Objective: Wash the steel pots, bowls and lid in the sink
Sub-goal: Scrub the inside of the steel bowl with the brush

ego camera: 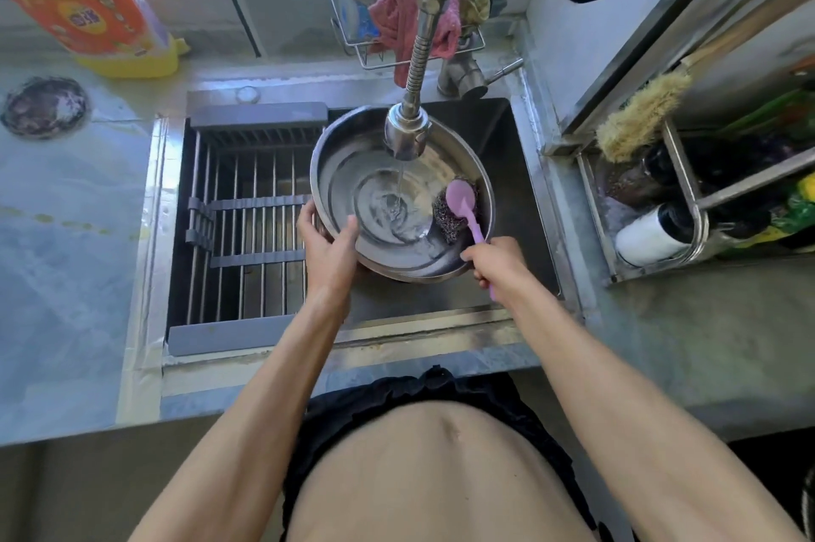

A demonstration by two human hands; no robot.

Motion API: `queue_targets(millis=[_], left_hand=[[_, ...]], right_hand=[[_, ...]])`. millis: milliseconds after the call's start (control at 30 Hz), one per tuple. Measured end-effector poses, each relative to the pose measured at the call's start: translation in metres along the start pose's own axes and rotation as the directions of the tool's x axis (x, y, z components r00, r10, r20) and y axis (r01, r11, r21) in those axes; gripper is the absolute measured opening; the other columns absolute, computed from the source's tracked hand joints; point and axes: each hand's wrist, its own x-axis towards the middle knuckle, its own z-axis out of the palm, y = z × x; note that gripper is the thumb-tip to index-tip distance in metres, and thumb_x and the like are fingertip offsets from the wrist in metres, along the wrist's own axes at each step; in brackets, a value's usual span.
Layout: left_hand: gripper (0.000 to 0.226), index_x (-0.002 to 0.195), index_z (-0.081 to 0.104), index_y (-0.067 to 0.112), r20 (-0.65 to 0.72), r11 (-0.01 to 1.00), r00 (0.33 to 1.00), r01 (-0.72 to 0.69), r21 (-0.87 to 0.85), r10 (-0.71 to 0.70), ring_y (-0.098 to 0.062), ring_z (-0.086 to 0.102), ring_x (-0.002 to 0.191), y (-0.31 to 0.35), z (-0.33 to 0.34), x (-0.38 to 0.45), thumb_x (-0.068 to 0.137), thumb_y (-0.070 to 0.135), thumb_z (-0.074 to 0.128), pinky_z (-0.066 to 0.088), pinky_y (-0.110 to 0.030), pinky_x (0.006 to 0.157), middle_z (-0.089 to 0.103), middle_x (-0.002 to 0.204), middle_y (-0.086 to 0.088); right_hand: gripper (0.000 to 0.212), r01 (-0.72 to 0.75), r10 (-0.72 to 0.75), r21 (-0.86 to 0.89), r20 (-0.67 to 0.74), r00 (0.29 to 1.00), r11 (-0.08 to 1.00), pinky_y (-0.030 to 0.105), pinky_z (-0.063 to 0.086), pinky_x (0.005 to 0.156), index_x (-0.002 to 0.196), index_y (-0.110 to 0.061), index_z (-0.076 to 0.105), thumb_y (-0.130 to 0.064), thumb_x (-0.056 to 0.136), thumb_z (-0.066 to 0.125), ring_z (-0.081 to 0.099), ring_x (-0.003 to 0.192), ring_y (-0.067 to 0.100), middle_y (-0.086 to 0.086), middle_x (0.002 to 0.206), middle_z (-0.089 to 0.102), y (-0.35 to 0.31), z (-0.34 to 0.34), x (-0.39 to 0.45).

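While water runs from the tap (408, 135) into the steel bowl (353, 171) tilted over the sink (525, 188), the left hand (328, 248) grips its near-left rim, and the right hand (494, 261), fingers curled round the scrubber (458, 206) handle, reaches the wire head up against the bowl's right inner wall.

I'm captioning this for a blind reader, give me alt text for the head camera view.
Over a sink, the left hand holds a steel bowl under a running faucet while the right hand scrubs it with a pink-handled scourer.
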Motion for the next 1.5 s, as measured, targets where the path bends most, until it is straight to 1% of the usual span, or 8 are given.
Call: queue_targets(millis=[100,300,500,700,833,1000,1300,1500], left_hand=[[0.048,0.141,0.038,0.022,0.122,0.981,0.981,0.13,0.147,-0.148,-0.028,0.072,0.102,0.025,-0.018,0.023,0.1,0.025,0.064,0.064,-0.052,0.071,0.063,0.122,-0.005],[0.027,0.126,0.056,0.017,0.371,0.832,0.893,0.007,0.555,-0.255,-0.025,0.076,0.084,0.094,-0.033,0.066,0.104,0.033,0.054,0.064,-0.05,0.07,0.075,0.093,-0.008],[0.031,0.124,0.055,0.013,0.452,0.796,0.865,-0.111,0.596,-0.218,-0.036,0.076,0.072,0.102,-0.01,0.061,0.096,0.0,0.05,0.063,-0.049,0.058,0.076,0.08,-0.014],[0.058,0.133,0.048,0.025,0.278,0.845,0.96,-0.162,0.509,0.017,-0.04,0.073,0.09,0.069,0.003,0.043,0.077,0.011,0.045,0.063,-0.052,0.063,0.067,0.11,-0.01],[0.033,0.117,0.048,0.019,0.159,0.869,0.971,-0.231,0.437,0.178,-0.023,0.063,0.09,0.044,0.01,0.016,0.088,0.003,0.046,0.054,-0.044,0.084,0.061,0.099,-0.006],[0.034,0.11,0.047,0.011,0.043,0.896,0.954,-0.295,0.332,0.298,-0.014,0.05,0.078,0.019,0.009,0.004,0.084,-0.01,0.041,0.044,-0.018,0.07,0.053,0.091,-0.004],[0.039,0.109,0.054,0.018,0.083,0.91,0.957,-0.29,0.296,0.278,-0.026,0.061,0.092,0.017,-0.011,0.014,0.083,-0.01,0.047,0.056,-0.044,0.082,0.062,0.1,-0.014],[0.038,0.12,0.049,0.006,-0.002,0.918,0.943,-0.324,0.228,0.333,-0.004,0.051,0.073,0.011,0.008,0.011,0.083,-0.004,0.051,0.049,-0.029,0.076,0.051,0.086,0.005]], right_hand=[[0.012,0.014,-0.013,0.025,-0.031,0.999,1.0,0.021,0.027,0.038,0.081,-0.007,0.053,-0.002,0.082,0.063,0.039,0.041,0.014,0.006,0.054,0.048,0.004,-0.003,0.0],[0.015,0.183,-0.196,-0.142,-0.079,0.977,0.973,0.025,0.031,0.046,0.077,-0.011,0.048,-0.005,0.081,0.061,0.045,0.051,0.02,0.008,0.068,0.053,-0.002,-0.02,0.002],[0.02,0.293,-0.343,-0.327,-0.108,0.933,0.899,0.029,0.033,0.048,0.091,-0.012,0.047,-0.024,0.088,0.062,0.05,0.06,0.018,0.005,0.082,0.054,-0.016,-0.037,0.004],[0.05,0.389,-0.575,-0.84,0.116,0.81,0.378,0.04,0.047,0.072,0.143,-0.023,0.048,-0.004,0.097,0.038,0.063,0.097,0.04,0.019,0.109,0.064,-0.016,-0.023,-0.01],[0.028,0.384,-0.304,-0.686,0.242,0.921,0.618,0.029,0.047,0.071,0.113,-0.015,0.071,-0.016,0.09,0.055,0.066,0.094,0.032,0.014,0.105,0.07,-0.019,0.012,-0.019],[0.021,0.505,-0.317,-0.489,0.419,0.851,0.711,0.026,0.046,0.059,0.091,-0.017,0.076,-0.012,0.091,0.056,0.06,0.074,0.023,0.007,0.084,0.069,-0.031,0.039,-0.042],[0.039,0.377,-0.56,-0.915,0.24,0.793,0.141,0.037,0.05,0.083,0.128,-0.008,0.061,-0.003,0.097,0.037,0.063,0.111,0.034,0.014,0.122,0.065,-0.035,0.017,-0.024],[0.028,0.463,-0.345,-0.603,0.308,0.886,0.649,0.037,0.054,0.08,0.106,-0.015,0.073,-0.014,0.083,0.058,0.066,0.095,0.033,0.013,0.101,0.071,-0.037,0.046,-0.036]])
